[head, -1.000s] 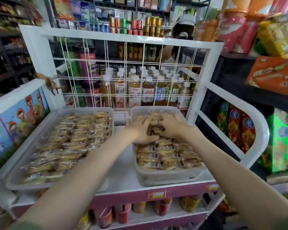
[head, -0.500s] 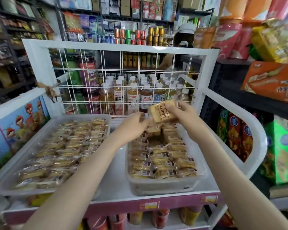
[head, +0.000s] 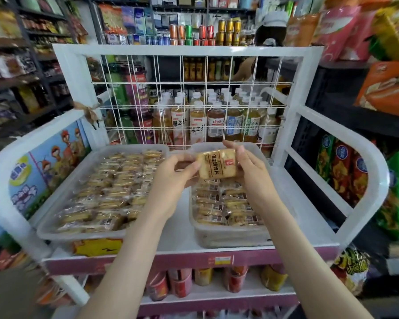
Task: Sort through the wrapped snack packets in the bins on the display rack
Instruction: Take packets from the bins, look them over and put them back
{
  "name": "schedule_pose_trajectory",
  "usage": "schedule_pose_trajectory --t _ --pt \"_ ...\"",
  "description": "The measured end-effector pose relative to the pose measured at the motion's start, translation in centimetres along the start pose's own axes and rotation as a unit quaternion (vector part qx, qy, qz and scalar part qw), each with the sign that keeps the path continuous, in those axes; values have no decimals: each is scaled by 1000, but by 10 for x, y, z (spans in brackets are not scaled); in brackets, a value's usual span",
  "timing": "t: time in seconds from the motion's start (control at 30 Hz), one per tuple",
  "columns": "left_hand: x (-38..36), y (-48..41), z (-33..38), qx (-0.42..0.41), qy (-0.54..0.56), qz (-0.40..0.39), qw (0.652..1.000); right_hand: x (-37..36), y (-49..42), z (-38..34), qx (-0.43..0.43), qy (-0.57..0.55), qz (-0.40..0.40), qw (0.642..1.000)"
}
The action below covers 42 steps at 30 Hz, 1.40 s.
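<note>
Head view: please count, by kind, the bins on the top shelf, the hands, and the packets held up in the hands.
Bins: 2 (left bin, right bin)
Hands: 2 (left hand, right hand)
Held packet: 1 (packet, both hands on it)
Total: 5
The packets inside the bins overlap too much to count.

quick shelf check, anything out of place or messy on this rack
A flat yellow item pokes out from under the front edge of the left bin, as if wedged beneath it. Otherwise nothing looks spilled or torn; the held snack packet looks intact.
</note>
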State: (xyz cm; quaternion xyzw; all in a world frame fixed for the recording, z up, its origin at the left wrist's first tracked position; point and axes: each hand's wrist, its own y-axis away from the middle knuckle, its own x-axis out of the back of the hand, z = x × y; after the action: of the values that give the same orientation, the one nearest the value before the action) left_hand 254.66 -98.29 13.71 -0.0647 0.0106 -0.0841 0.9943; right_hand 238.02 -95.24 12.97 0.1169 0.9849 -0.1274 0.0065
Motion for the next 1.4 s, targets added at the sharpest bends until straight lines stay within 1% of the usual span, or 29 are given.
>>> schedule_pose_trajectory --t 0.17,0.23,0.33,0.4,0.47,0.53,0.63,0.7,0.83,0.93,0.97,1.0,1.03,1.1,1.13,1.17,1.2,1.23,1.27,1.37,1.4 --pt "-5 3 -2 26 31 14 999 -1 5 2 6 36 44 998" --pt "-7 6 -1 29 38 3 999 0 5 2 14 28 73 997" --pt "-11 9 0 21 35 2 999 2 7 -1 4 13 120 993" --pt "-13 10 0 13 21 14 1000 4 9 -3 23 47 155 987" --pt "-14 10 1 1 -5 25 1000 6 10 -5 48 105 196 974" --pt "-15 11 3 -5 -18 23 1000 8 11 -5 68 157 220 960" --pt "-15 12 7 -15 -30 19 999 9 12 -7 91 215 203 951" --pt "-14 13 9 -14 -25 16 999 11 12 -9 95 229 179 952" --pt "-12 16 12 -12 -31 12 999 17 11 -10 75 184 143 970" --pt "-12 18 11 -14 -43 20 999 17 12 -13 62 145 142 977" --pt "-12 18 11 -29 -65 26 997 16 13 -15 64 134 147 978" --pt "-12 18 11 -61 -117 28 991 16 14 -18 71 131 155 977" --pt "-12 20 12 -110 -199 31 973 15 15 -20 80 137 162 974" --pt "-16 27 13 -222 -349 22 910 11 16 -26 112 184 171 962" --pt "-20 29 14 -278 -401 11 873 8 17 -29 134 215 165 953" --pt "-25 31 12 -319 -444 2 837 3 19 -32 158 239 154 946" --pt "-28 31 10 -346 -474 2 809 -2 20 -35 176 249 140 942" --pt "-32 28 6 -353 -489 9 797 -8 22 -37 187 246 125 943" --pt "-34 26 3 -351 -488 16 799 -12 24 -38 193 241 111 945" --pt "-34 21 6 -347 -456 29 819 -15 27 -37 198 233 58 950" --pt "-32 19 7 -333 -441 23 833 -13 27 -35 193 212 33 957"
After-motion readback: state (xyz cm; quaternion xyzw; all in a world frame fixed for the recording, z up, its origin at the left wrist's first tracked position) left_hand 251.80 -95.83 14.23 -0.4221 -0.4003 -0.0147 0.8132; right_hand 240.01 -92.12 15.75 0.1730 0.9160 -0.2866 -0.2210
